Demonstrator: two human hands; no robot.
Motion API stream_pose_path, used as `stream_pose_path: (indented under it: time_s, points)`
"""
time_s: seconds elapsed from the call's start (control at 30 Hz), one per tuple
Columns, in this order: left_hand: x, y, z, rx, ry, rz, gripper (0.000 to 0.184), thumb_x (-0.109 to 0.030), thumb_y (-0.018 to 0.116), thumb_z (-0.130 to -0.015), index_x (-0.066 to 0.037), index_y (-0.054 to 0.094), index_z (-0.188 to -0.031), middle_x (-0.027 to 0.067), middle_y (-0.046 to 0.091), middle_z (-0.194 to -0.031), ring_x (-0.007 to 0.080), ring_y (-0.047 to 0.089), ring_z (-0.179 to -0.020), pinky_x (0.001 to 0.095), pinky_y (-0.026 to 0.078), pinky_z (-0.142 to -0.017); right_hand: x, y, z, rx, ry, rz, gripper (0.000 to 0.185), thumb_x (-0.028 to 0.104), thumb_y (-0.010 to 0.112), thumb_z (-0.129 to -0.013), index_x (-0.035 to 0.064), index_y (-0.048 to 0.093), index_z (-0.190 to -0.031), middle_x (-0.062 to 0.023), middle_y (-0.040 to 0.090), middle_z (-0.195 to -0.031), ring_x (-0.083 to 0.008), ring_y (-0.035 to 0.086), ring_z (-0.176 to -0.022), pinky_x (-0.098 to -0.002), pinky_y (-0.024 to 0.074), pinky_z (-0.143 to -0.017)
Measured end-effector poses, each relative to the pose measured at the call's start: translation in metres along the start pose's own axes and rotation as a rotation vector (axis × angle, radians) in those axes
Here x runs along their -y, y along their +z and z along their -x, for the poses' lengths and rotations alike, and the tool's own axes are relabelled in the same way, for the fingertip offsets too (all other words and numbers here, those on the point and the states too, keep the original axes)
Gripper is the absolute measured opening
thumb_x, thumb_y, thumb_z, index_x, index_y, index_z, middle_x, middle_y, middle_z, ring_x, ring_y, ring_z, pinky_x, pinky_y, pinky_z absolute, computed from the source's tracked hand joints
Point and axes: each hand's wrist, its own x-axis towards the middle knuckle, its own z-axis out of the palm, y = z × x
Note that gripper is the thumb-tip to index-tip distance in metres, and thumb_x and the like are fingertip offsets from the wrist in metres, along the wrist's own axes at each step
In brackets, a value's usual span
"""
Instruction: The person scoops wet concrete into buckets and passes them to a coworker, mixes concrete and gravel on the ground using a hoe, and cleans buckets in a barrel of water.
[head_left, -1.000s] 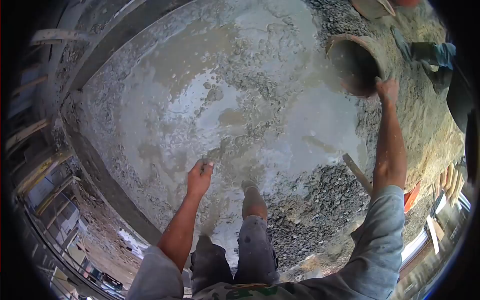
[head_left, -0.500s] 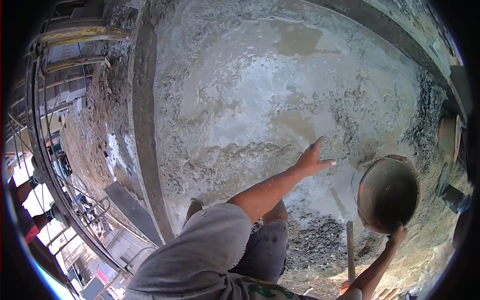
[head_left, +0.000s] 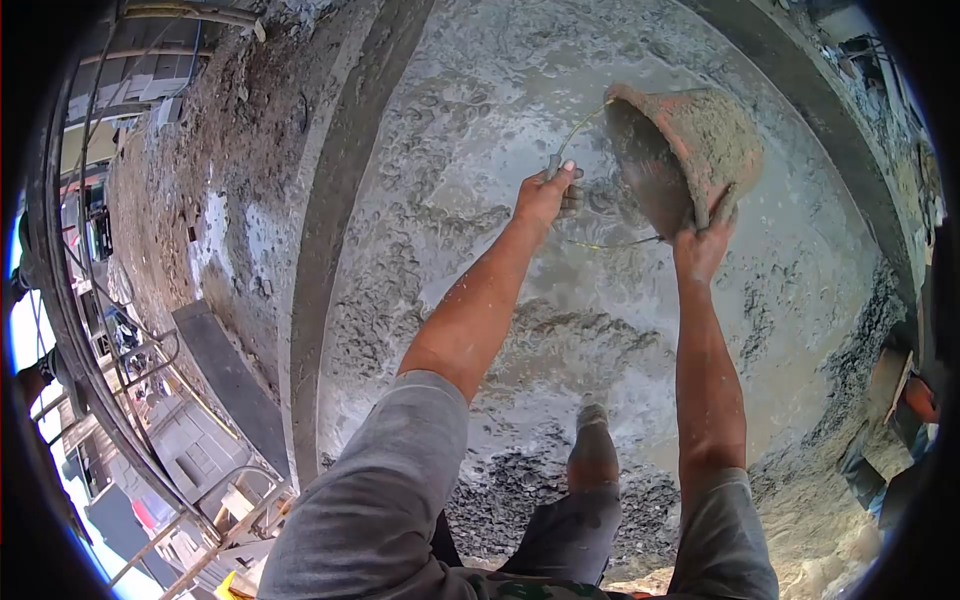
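Note:
A mud-caked reddish bucket [head_left: 725, 135] is tipped on its side above the wet concrete [head_left: 480, 200], its mouth facing left toward me. My left hand [head_left: 548, 195] is closed round the grip of its thin wire handle [head_left: 580, 125], which is pulled out from the rim. My right hand [head_left: 706, 245] holds the bucket at the lower rim, fingers spread up the outer wall. The bucket's inside is dark and only partly visible. My foot [head_left: 593, 415] stands in the concrete below.
A long form board [head_left: 330, 210] edges the concrete on the left, another [head_left: 820, 100] at upper right. A dark plank [head_left: 230, 380] lies outside the left board. Scaffold poles [head_left: 90, 380] stand further left. Dark gravel [head_left: 510, 500] is near my legs. A person's orange-red hand [head_left: 920, 400] shows at far right.
The bucket has moved from the lower right up over the concrete and turned onto its side. My left hand, open before, has taken hold of the handle; my right hand still holds the rim.

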Motion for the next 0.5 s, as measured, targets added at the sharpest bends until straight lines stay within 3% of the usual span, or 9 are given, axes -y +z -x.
stream_pose_path:
  time_s: [0.03, 0.07, 0.17, 0.2, 0.23, 0.33, 0.43, 0.5]
  points:
    - [-0.015, -0.019, -0.006, 0.033, -0.04, 0.159, 0.036, -0.042, 0.064, -0.084, -0.007, 0.067, -0.093, 0.0045, 0.063, -0.074, 0.0137, 0.059, -0.062, 0.0269, 0.048, -0.063, 0.018, 0.041, -0.002, 0.001, 0.0, -0.041, 0.076, 0.007, 0.059, -0.07, 0.0022, 0.029, -0.139, -0.0337, 0.037, -0.128, -0.0477, 0.039, -0.116, -0.0465, 0.0405, -0.091]
    - [-0.016, -0.042, -0.018, 0.039, -0.052, 0.288, 0.035, -0.043, 0.064, -0.084, -0.008, 0.063, -0.088, 0.0004, 0.053, -0.062, 0.0123, 0.05, -0.051, 0.0274, 0.045, -0.058, 0.038, 0.075, -0.001, 0.055, 0.018, -0.058, 0.074, 0.007, 0.059, -0.069, 0.0005, 0.031, -0.137, -0.0335, 0.039, -0.126, -0.0472, 0.041, -0.114, -0.046, 0.041, -0.09]
    - [-0.019, -0.133, -0.036, 0.235, -0.013, 0.52, 0.037, -0.046, 0.061, -0.085, -0.01, 0.055, -0.077, -0.0027, 0.039, -0.053, 0.0106, 0.036, -0.044, 0.027, 0.037, -0.052, 0.077, 0.152, 0.013, 0.203, 0.059, -0.018, 0.067, 0.008, 0.057, -0.066, -0.0038, 0.04, -0.129, -0.0332, 0.045, -0.121, -0.0457, 0.047, -0.109, -0.0442, 0.0421, -0.089]
    - [-0.024, -0.148, -0.031, 0.243, -0.054, 0.585, 0.041, -0.05, 0.058, -0.085, -0.013, 0.048, -0.072, -0.0039, 0.029, -0.05, 0.0099, 0.025, -0.042, 0.0258, 0.03, -0.049, 0.079, 0.169, 0.013, 0.238, 0.049, 0.042, 0.063, 0.008, 0.057, -0.065, -0.0047, 0.043, -0.125, -0.0332, 0.048, -0.118, -0.0453, 0.049, -0.107, -0.0434, 0.0424, -0.089]
    - [-0.018, -0.157, -0.033, 0.258, -0.016, 0.555, 0.041, -0.051, 0.057, -0.085, -0.013, 0.048, -0.072, -0.004, 0.03, -0.051, 0.0099, 0.025, -0.042, 0.0261, 0.03, -0.049, 0.077, 0.176, 0.013, 0.261, 0.038, 0.115, 0.06, 0.009, 0.056, -0.065, -0.0056, 0.046, -0.122, -0.0332, 0.051, -0.115, -0.0449, 0.051, -0.105, -0.0426, 0.0427, -0.089]
    - [-0.011, -0.175, -0.007, 0.237, 0.109, 0.487, 0.042, -0.05, 0.056, -0.086, -0.013, 0.047, -0.067, -0.004, 0.033, -0.051, 0.0097, 0.028, -0.041, 0.0267, 0.028, -0.045, 0.086, 0.178, 0.023, 0.3, 0.084, -0.127, 0.049, 0.011, 0.054, -0.066, -0.0051, 0.052, -0.113, -0.0318, 0.058, -0.103, -0.0451, 0.055, -0.096, -0.0428, 0.0434, -0.087]
    - [0.018, -0.244, 0.014, 0.183, 0.214, 0.43, 0.041, -0.046, 0.055, -0.088, -0.013, 0.047, -0.065, -0.0034, 0.036, -0.052, 0.0098, 0.03, -0.041, 0.0268, 0.026, -0.043, 0.067, 0.219, 0.061, 0.331, -0.043, -0.007, 0.047, 0.011, 0.054, -0.068, -0.0054, 0.053, -0.112, -0.03, 0.06, -0.099, -0.0443, 0.056, -0.094, -0.0426, 0.0452, -0.084]
    - [0.038, -0.303, 0.041, 0.169, 0.149, 0.428, 0.04, -0.043, 0.054, -0.09, -0.013, 0.047, -0.065, -0.0032, 0.038, -0.052, 0.0102, 0.031, -0.042, 0.0274, 0.028, -0.045, 0.123, 0.225, 0.102, 0.417, 0.006, 0.198, 0.047, 0.009, 0.055, -0.066, -0.0047, 0.053, -0.111, -0.0269, 0.062, -0.096, -0.0425, 0.058, -0.092, -0.0424, 0.0468, -0.079]
